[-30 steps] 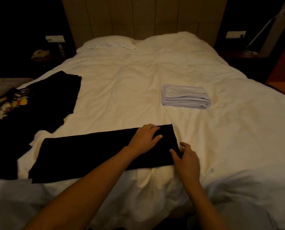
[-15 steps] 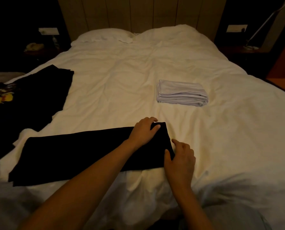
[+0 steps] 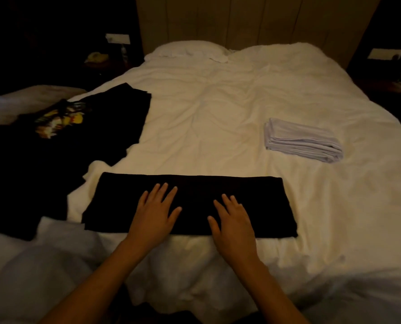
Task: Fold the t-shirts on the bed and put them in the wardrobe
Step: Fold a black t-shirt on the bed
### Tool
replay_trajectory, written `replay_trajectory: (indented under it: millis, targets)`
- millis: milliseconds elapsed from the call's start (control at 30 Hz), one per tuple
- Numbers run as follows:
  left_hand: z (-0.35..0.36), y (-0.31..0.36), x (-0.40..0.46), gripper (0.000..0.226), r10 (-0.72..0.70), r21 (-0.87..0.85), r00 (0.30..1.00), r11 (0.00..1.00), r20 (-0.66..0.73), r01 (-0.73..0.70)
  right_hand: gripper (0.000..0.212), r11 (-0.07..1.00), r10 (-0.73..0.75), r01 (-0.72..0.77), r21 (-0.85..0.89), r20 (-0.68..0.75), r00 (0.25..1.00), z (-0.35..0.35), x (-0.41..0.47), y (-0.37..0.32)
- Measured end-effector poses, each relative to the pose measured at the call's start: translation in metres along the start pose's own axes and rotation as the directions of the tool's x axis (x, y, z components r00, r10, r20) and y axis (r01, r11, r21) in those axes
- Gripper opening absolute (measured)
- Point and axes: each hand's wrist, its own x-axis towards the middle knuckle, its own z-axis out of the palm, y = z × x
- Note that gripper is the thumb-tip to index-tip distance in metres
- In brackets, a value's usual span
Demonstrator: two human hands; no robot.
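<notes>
Done so far: I count one white t-shirt point(image 3: 303, 142) fully folded into a neat stack, lying on the right side of the bed point(image 3: 218, 118), well apart from my hands.
In hand now: the black t-shirt point(image 3: 195, 204) lies near the foot of the bed as a long narrow band; I judge its lengthwise folds made and the crosswise folds not yet done.
Left hand: my left hand point(image 3: 156, 212) lies flat with fingers spread, pressing on the band left of its middle, gripping nothing.
Right hand: my right hand point(image 3: 233, 222) lies flat the same way, just right of the middle, fingers straight, gripping nothing.
Left to do: a black printed t-shirt point(image 3: 61, 127) lies unfolded on the left side of the bed; beyond that, I judge all the shirts have yet to go to the wardrobe, which is not in view.
Writing and labels: I can read none; the unfolded shirt bears a yellow and white graphic, too dim and small to make out.
</notes>
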Motion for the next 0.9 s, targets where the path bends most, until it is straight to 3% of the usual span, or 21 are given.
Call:
replay_trajectory:
  millis: [100,267,467,567,700,900]
  targets:
    - [-0.009,-0.035,-0.017,0.073,-0.126,-0.043,0.991,0.991,-0.038,0.124,0.054,0.997,-0.045,0.046,-0.055,0.023,0.999,0.014,0.01,-0.033]
    - [-0.02,-0.081,-0.044,0.078,-0.321,-0.169,0.944,0.937,-0.072,0.306,0.055,0.991,-0.132,0.123,0.056,0.182,0.974,0.03,0.035,-0.088]
    - [-0.032,-0.113,-0.058,0.043,-0.544,-0.455,0.832,0.772,-0.113,0.443,0.057,0.964,-0.267,0.261,0.058,0.249,0.931,0.048,0.077,-0.153]
    - [-0.029,-0.129,-0.06,0.027,-0.65,-0.615,0.758,0.618,-0.051,0.489,0.059,0.945,-0.321,0.324,0.036,0.271,0.907,0.058,0.1,-0.179]
    - [-0.028,-0.142,-0.065,0.019,-0.72,-0.84,0.658,0.203,0.22,0.503,0.061,0.938,-0.337,0.345,0.033,0.311,0.889,0.074,0.123,-0.21]
    - [-0.028,-0.15,-0.065,0.018,-0.603,-0.885,0.684,-0.085,0.411,0.458,0.045,0.935,-0.294,0.34,-0.104,0.316,0.902,0.089,0.14,-0.225]
